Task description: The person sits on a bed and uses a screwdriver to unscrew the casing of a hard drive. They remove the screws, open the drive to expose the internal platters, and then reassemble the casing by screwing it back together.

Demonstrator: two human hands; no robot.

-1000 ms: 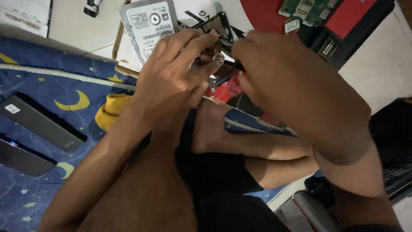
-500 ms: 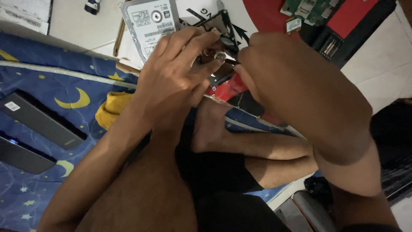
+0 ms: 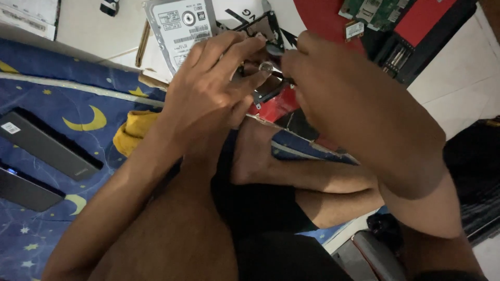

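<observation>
Since the earlier frame both hands have barely shifted, still bunched just right of the flat silver hard drive. The left hand pinches a thin black metal bracket with a small shiny round part, its long axis slanting up-right. The right hand is curled closed against it; what it holds is hidden.

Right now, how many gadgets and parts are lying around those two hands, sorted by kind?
Hard drive: 1
Black slim devices on the blanket: 2
Green circuit boards: 2
Small dark bracket, held by the left hand and right hand: 1
Total: 6
</observation>
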